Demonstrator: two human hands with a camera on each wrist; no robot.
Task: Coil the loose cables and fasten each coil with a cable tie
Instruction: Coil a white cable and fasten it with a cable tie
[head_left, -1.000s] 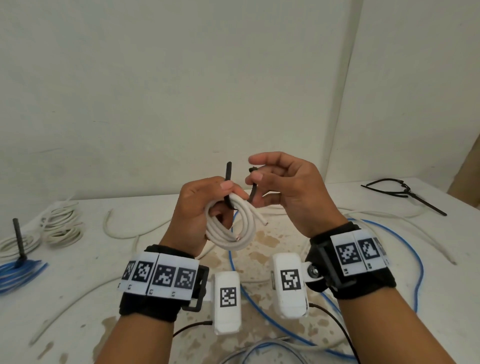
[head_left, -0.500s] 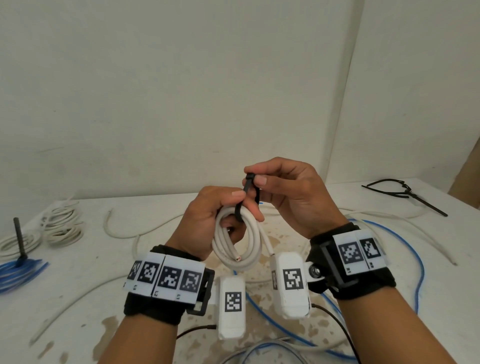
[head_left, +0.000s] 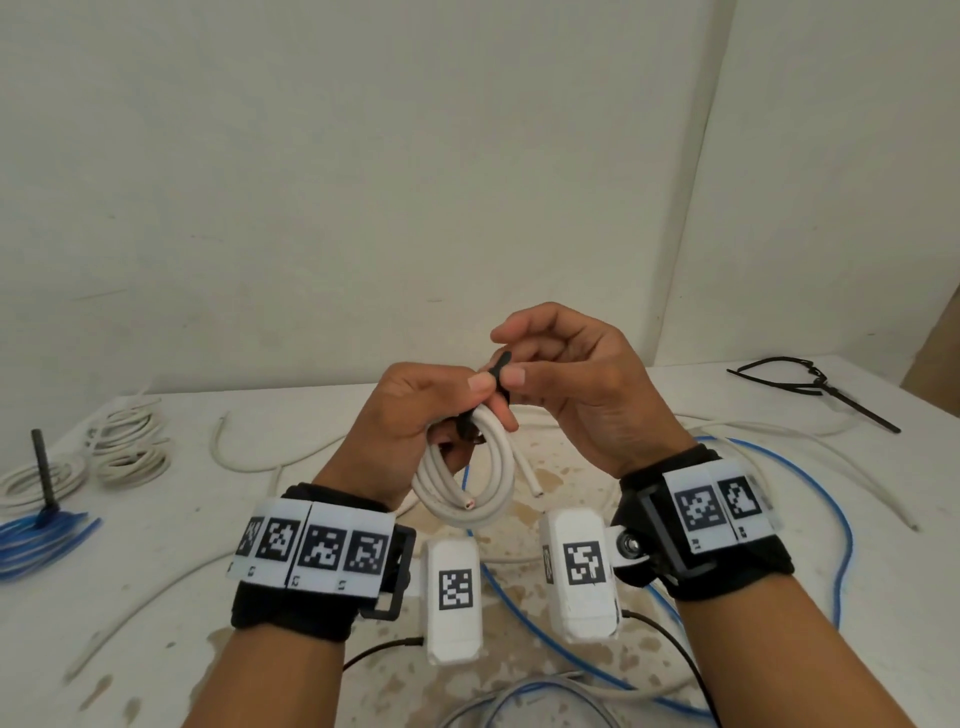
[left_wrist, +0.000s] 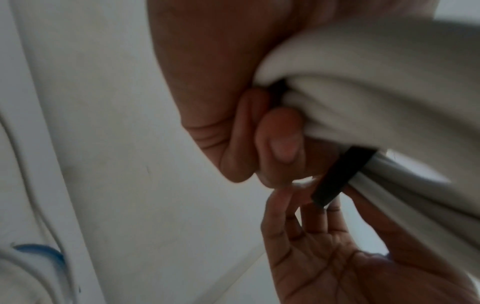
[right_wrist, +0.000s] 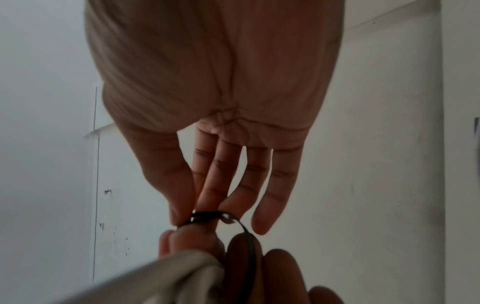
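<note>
Gripping the white coil (head_left: 470, 486) above the table (head_left: 156, 597), left hand (head_left: 415, 415) is curled; at 2 o'clock, right hand (head_left: 576, 384) pinches the black tie (head_left: 501, 370), remaining fingers relaxed.

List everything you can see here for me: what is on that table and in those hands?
white cable coil: one, white, held up in the left hand
cable tie: one, black, wrapped round the held coil
finished coils: several, white, table's far left
blue coil: one, blue, left edge, black tie upright on it
loose cables: white and blue, strewn across the table
spare ties: black, far right
table: one, white, stained
wrist cameras: two, white
left hand: grips the coil
right hand: pinches the tie
</note>
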